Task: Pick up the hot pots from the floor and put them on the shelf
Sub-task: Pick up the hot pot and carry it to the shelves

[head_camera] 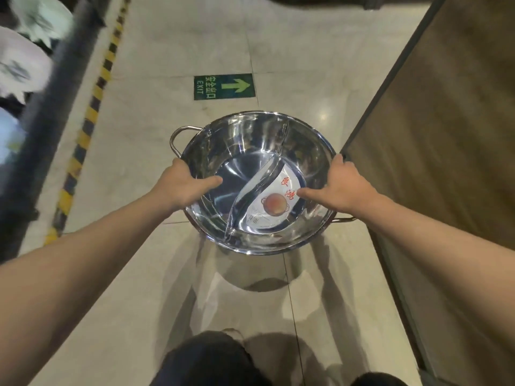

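Note:
A shiny steel hot pot (245,140) with an S-shaped divider hangs in the air above the tiled floor, its shadow below it. A white label with red characters lies in its right compartment. My left hand (184,185) grips the left rim, thumb inside the pot. My right hand (338,185) grips the right rim, thumb inside too. A loop handle sticks out at the upper left, another at the lower right.
A green exit sign (224,86) with an arrow is set in the floor (292,51) ahead. Yellow-black hazard tape (92,107) runs along the left beside a dark ledge. A brown wooden panel (446,135) stands on the right. My dark trousers (211,360) show below.

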Demonstrator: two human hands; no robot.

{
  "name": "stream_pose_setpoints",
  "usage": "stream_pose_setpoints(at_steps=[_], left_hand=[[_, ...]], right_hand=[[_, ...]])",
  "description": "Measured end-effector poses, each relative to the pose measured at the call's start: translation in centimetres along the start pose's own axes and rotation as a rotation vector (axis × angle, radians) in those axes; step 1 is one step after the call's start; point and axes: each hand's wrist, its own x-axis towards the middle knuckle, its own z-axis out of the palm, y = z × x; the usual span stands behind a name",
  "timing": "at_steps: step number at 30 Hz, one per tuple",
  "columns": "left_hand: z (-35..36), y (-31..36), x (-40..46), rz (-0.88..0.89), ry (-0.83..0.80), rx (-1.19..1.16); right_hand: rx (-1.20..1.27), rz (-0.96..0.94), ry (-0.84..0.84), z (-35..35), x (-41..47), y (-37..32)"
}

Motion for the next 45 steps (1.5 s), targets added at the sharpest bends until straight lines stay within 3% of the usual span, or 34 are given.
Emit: stream_pose_setpoints(at_steps=[4, 6, 7, 9, 10, 12, 13, 15, 16, 18, 21, 31, 36, 45], left_hand=[[-6.9, 6.8, -3.5, -0.004, 0.007, 0.007], [-14.4, 14.1, -6.7, -0.005, -0.011, 0.03], [-14.7, 14.5, -7.4, -0.005, -0.003, 0.018], [-22.7, 22.6, -10.5, -0.008, -0.001, 0.044], [-23.0, 22.8, -11.0, -0.011, -0.002, 0.044], [-31.1, 30.3, -14.0, -0.01, 0.003, 0.064], [-31.4, 30.7, -14.5, -0.02, 0.0, 0.06], [-38.6, 37.3, -17.2, 0.007, 0.025, 0.082], [-38.8, 37.7, -17.4, 0.021, 0.037, 0.089], [-45.2, 43.4, -20.1, 0.068, 0.07, 0.116], [-50.7, 48.4, -22.7, 0.082, 0.086, 0.143], [-61.5, 60.6, -28.7, 0.234, 0.232, 0.235], [-61.6, 61.6, -31.8, 0.213, 0.236, 0.192], [-60.3, 58.4, -41.9, 0.034, 0.441, 0.118]], right_hand=[[0.03, -0.018, -0.015, -9.0, -2.4, -3.7], [0.039, -0.016, -0.032, -19.0, -4.1, -7.7], [0.054, -0.033, -0.042, -19.4, -4.5, -7.9], [0.039, -0.02, -0.039, -30.4, -6.1, -11.9], [0.058, -0.025, -0.057, -30.9, -6.7, -12.2], [-0.001, -0.039, -0.071, -41.8, -8.1, -16.5], [0.002, -0.052, -0.093, -42.1, -8.3, -16.6], [-0.033, -0.073, -0.054, -52.0, -9.9, -20.4], [-0.02, -0.068, -0.064, -52.3, -10.0, -20.6], [-0.052, -0.097, -0.028, -60.9, -11.9, -24.1], [-0.126, -0.137, -0.017, -68.1, -13.6, -27.0], [-0.107, -0.207, 0.173, -81.5, -17.5, -29.9], [-0.055, -0.245, 0.218, -84.3, -19.0, -29.5], [-0.121, -0.488, 0.178, -84.7, -21.4, -30.6]])
